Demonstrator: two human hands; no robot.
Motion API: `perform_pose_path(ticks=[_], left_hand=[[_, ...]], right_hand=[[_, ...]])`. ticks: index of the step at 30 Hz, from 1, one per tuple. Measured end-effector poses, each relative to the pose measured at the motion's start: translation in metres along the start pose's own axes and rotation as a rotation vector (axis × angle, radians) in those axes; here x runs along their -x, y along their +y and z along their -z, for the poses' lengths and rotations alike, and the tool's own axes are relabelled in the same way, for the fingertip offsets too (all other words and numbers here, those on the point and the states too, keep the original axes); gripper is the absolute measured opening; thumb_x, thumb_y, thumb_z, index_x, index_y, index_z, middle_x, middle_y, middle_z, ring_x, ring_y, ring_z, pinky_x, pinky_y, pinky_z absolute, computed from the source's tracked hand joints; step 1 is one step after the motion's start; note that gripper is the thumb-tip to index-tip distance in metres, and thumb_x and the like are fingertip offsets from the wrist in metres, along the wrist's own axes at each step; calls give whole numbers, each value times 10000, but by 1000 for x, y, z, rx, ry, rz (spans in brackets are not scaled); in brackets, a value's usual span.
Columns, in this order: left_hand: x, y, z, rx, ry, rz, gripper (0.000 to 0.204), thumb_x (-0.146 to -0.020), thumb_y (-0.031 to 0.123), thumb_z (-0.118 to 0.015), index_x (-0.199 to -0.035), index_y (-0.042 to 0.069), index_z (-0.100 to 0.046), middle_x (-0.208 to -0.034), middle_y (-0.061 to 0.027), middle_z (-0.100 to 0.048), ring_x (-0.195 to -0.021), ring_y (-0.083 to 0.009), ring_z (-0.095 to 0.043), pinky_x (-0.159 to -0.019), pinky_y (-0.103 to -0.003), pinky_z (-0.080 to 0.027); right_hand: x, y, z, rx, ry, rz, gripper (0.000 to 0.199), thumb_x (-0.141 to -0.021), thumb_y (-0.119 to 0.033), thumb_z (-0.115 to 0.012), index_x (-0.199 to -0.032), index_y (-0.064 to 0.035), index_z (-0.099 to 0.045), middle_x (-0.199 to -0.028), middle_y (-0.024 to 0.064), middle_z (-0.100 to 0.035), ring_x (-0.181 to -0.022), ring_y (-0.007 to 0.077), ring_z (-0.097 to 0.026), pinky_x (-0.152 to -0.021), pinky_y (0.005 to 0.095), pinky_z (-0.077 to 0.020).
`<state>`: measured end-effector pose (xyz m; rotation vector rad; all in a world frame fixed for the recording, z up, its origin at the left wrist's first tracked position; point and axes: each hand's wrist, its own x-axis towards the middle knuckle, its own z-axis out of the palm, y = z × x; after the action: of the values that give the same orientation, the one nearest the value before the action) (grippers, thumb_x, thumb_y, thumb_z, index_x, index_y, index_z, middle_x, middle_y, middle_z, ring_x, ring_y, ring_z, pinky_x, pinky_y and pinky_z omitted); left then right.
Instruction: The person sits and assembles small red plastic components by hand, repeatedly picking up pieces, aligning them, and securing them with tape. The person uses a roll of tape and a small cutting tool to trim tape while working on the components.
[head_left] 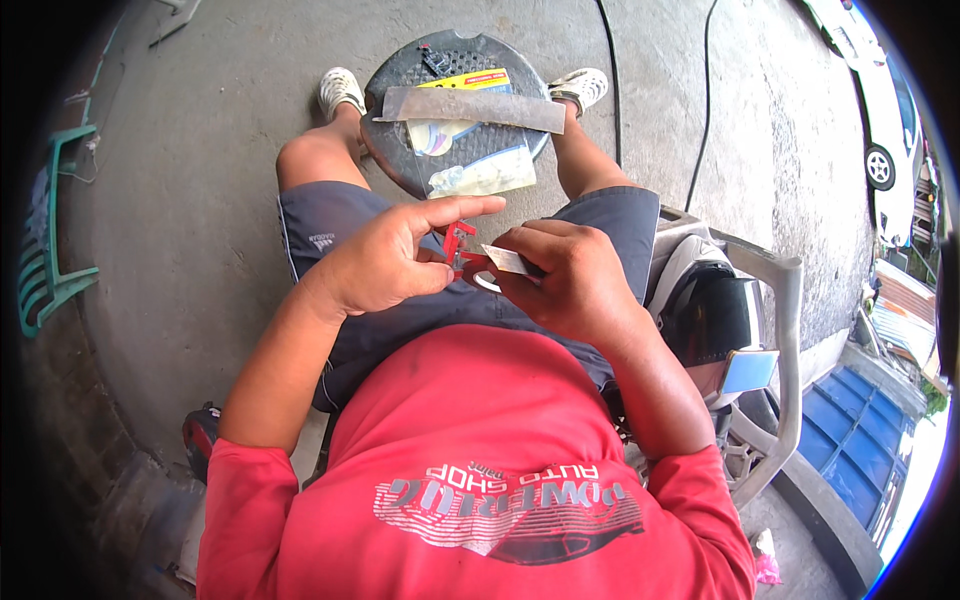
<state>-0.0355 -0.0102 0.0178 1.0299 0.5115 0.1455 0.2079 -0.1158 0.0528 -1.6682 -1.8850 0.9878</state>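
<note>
Above my lap, a red tape dispenser (459, 244) with a pale ring showing in it sits between my two hands. My right hand (562, 272) is closed round its right side, the fingers curled. A small pale flat piece (505, 259) sticks out from those same fingers. My left hand (392, 258) faces it from the left, index finger stretched out above the dispenser and thumb apart below. The thumb tip is close to the red part; whether it touches, I cannot tell. The other left fingers are mostly hidden.
A round black stool (390, 150) stands between my feet, bearing a translucent strip (470, 106), a yellow-edged packet (490, 80), a pale sheet (483, 172) and a small black item (436, 62). A helmet (705, 310) lies right, beside a chair arm (789, 350). Black cables (612, 90) cross the floor.
</note>
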Motion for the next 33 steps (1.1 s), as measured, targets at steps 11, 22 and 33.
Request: perform_pose_path(ticks=[11,22,33], left_hand=[[-2,0,-1,-56,-7,-98,845,-836,-155,-565,-1675,-68,-512,-1642,-116,-598,-1527,-182,-544,-1281,-344,-425],[-2,-2,-4,-18,53,-112,846,-858,-156,-565,-1695,-63,-484,-1681,-135,-569,-1539,-199,-533,-1306,-361,-403],[-4,-2,-14,85,131,-139,861,-931,-159,-613,-1752,-12,-397,-1697,-141,-519,-1506,-205,-567,-1285,-360,-430]], right_hand=[[0,0,2,44,-18,32,281,-825,-137,-872,-1086,-92,-778,-889,118,-734,-847,390,-766,-742,497,-607],[3,-2,0,-86,14,-51,256,-870,-153,-893,-1088,-69,-788,-914,154,-749,-835,410,-764,-732,495,-590],[6,0,-2,-99,97,-65,193,-938,-124,-881,-1072,-22,-787,-858,156,-721,-741,339,-706,-680,431,-548]])
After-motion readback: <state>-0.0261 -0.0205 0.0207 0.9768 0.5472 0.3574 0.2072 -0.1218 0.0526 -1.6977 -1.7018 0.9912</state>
